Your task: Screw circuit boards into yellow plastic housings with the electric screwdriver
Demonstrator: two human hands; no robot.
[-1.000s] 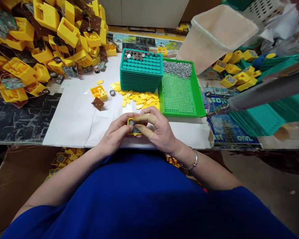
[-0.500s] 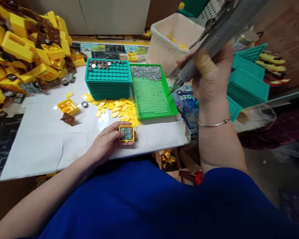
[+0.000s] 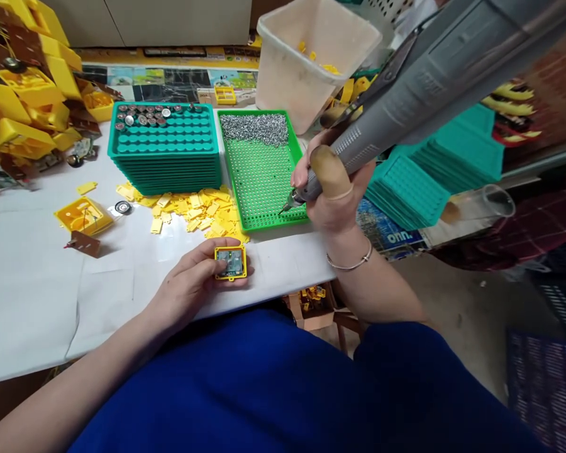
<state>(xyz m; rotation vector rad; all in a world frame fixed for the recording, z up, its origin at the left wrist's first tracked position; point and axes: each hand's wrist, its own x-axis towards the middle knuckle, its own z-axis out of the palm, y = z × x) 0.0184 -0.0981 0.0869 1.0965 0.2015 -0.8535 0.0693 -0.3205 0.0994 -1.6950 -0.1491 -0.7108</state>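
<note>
One left hand (image 3: 193, 270) pinches one yellow case (image 3: 243, 264), thumb pressed on the single circuit board (image 3: 233, 258) inside, other fingers beneath; the case is located over the near edge of the white table sheet (image 3: 283, 258). One right hand (image 3: 332, 204) is wrapped around one grey power screwdriver (image 3: 419, 94). The bit points down at the near end of one green tray (image 3: 259, 170); contact cannot be determined. The tray contains one heap of screws (image 3: 255, 128), too numerous to count. Left of it: one stack of teal trays (image 3: 170, 176), the top one bearing two pale discs among darker ones; one pile of yellow plates (image 3: 202, 211); one round speaker (image 3: 122, 207); one open yellow housing (image 3: 82, 216); one brown board (image 3: 85, 244).
</note>
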